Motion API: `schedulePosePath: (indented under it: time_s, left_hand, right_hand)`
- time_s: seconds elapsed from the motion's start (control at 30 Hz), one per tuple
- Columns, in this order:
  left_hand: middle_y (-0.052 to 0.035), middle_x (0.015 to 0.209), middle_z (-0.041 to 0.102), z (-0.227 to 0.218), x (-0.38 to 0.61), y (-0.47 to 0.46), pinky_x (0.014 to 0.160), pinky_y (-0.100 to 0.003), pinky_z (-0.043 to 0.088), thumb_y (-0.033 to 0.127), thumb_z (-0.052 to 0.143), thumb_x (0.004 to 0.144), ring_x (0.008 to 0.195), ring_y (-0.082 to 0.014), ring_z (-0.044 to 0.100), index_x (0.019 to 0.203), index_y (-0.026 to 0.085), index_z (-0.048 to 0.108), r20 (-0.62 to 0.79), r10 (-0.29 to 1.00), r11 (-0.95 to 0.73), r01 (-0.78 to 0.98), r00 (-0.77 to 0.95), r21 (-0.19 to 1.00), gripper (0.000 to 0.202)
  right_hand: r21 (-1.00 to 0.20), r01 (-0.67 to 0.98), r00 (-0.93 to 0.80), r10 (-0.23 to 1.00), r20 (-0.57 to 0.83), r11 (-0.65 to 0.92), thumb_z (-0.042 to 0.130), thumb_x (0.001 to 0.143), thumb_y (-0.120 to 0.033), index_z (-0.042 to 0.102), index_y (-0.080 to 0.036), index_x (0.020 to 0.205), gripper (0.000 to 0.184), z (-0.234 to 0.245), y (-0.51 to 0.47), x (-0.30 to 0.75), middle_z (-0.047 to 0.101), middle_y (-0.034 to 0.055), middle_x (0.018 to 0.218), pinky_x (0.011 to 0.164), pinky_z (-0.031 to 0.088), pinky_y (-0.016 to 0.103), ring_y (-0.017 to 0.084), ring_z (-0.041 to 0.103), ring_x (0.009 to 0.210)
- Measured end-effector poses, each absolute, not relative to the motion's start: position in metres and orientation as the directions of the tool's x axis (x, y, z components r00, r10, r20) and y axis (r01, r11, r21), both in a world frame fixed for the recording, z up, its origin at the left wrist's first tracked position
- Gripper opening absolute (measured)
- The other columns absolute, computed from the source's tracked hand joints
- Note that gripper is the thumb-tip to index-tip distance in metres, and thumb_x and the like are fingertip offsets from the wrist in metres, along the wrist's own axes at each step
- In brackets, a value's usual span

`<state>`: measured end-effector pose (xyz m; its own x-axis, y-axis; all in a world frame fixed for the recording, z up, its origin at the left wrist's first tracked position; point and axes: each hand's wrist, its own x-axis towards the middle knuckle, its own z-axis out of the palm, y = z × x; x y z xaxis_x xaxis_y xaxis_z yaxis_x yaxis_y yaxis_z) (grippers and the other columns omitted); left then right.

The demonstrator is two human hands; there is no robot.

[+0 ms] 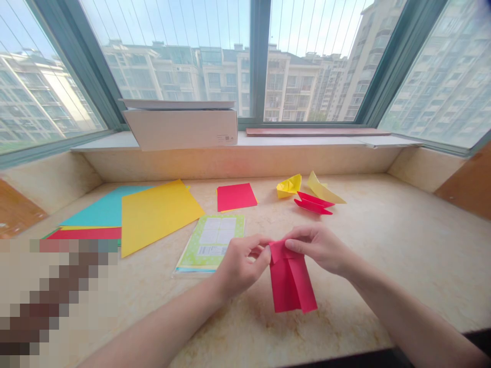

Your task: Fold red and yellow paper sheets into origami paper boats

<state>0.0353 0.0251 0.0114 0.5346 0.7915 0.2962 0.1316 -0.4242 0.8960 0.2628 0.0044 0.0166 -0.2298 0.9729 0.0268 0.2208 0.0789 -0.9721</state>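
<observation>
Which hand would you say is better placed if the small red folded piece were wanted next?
Probably the right hand: it is nearer the small red folded piece, while the left hand sits by the green packet. Both hold the creased red paper.

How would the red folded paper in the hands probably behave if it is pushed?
The red paper is probably light, as the left hand and right hand pinch only its top. Its loose lower flap would likely bend easily, since it seems to lift along its inner edge. The folded top, having more layers, may feel somewhat stiffer.
</observation>
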Motion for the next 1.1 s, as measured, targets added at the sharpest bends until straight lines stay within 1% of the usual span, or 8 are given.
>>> schedulePosePath:
  time_s: [0.13,0.33,0.43,0.53,0.67,0.8,1.0,1.1]
  left_hand:
    - [-0.005,0.079,0.076,0.012,0.035,0.026,0.071,-0.026,0.056,0.025,0.057,0.093,0.079,-0.0189,0.072,0.097,0.016,0.08,0.318,0.766,-0.452,0.117,0.558,0.884,0.025]
    - [-0.0068,0.079,0.076,0.018,0.035,0.024,0.07,-0.029,0.057,0.032,0.053,0.096,0.073,-0.0192,0.071,0.097,0.013,0.079,0.264,0.774,-0.326,0.005,0.575,0.945,0.031]
    - [-0.0062,0.076,0.075,0.019,0.035,0.023,0.068,-0.027,0.054,0.039,0.056,0.096,0.071,-0.0187,0.069,0.09,0.014,0.077,0.222,0.767,-0.335,0.081,0.602,0.939,0.033]
    - [-0.004,0.07,0.071,0.017,0.037,0.024,0.065,-0.025,0.049,0.041,0.056,0.098,0.068,-0.017,0.065,0.078,0.015,0.073,0.194,0.816,-0.353,0.204,0.545,0.913,0.037]
    - [-0.004,0.072,0.069,0.012,0.039,0.027,0.065,-0.027,0.049,0.045,0.055,0.098,0.071,-0.0193,0.066,0.077,0.015,0.069,0.183,0.878,-0.297,0.202,0.442,0.933,0.039]
    - [-0.0035,0.068,0.067,0.012,0.039,0.026,0.062,-0.027,0.047,0.045,0.055,0.097,0.068,-0.0191,0.064,0.074,0.016,0.066,0.199,0.907,-0.292,0.211,0.372,0.933,0.039]
    - [-0.0033,0.073,0.07,0.014,0.041,0.02,0.062,-0.026,0.041,0.04,0.059,0.095,0.067,-0.0164,0.059,0.083,0.015,0.072,0.168,0.829,-0.348,0.256,0.534,0.902,0.031]
    - [-0.0001,0.066,0.064,0.014,0.043,0.02,0.061,-0.025,0.037,0.039,0.06,0.094,0.064,-0.0142,0.053,0.074,0.015,0.068,0.143,0.823,-0.353,0.299,0.549,0.886,0.033]
  right_hand:
    - [-0.974,0.213,-0.257,0.966,0.018,0.075,0.077,0.085,-0.044,0.082,-0.02,0.087,0.025,0.018,0.005,0.266,0.078,0.0052,0.083,0.069,0.05,0.028,0.017,0.066,0.074]
    - [-0.973,0.209,-0.269,0.962,0.035,0.094,0.078,0.084,-0.044,0.082,-0.02,0.086,0.024,0.02,0.003,0.265,0.078,0.0049,0.082,0.067,0.051,0.028,0.017,0.067,0.075]
    - [-0.968,0.234,-0.27,0.963,0.024,0.09,0.077,0.084,-0.044,0.082,-0.02,0.085,0.025,0.02,0.001,0.261,0.079,0.0048,0.083,0.069,0.053,0.029,0.019,0.069,0.077]
    - [-0.962,0.251,-0.254,0.966,0.04,0.106,0.076,0.084,-0.046,0.082,-0.02,0.088,0.027,0.02,0.001,0.257,0.079,0.0051,0.085,0.072,0.054,0.032,0.02,0.07,0.08]
    - [-0.962,0.252,-0.159,0.985,0.069,0.109,0.076,0.082,-0.053,0.081,-0.02,0.093,0.035,0.02,0.004,0.257,0.079,0.006,0.09,0.073,0.055,0.034,0.021,0.069,0.081]
    - [-0.955,0.281,-0.144,0.988,0.05,0.09,0.072,0.086,-0.053,0.078,-0.017,0.084,0.036,0.021,0.006,0.258,0.073,0.0039,0.074,0.063,0.05,0.03,0.017,0.063,0.066]
    - [-0.923,0.364,-0.141,0.987,0.08,0.127,0.069,0.089,-0.039,0.077,-0.019,0.076,0.025,0.017,0.001,0.251,0.072,0.0023,0.073,0.063,0.048,0.03,0.017,0.062,0.068]
    - [-0.915,0.375,-0.143,0.985,0.099,0.147,0.068,0.091,-0.039,0.076,-0.019,0.075,0.027,0.015,0.0,0.249,0.071,0.0023,0.072,0.062,0.048,0.03,0.018,0.062,0.069]
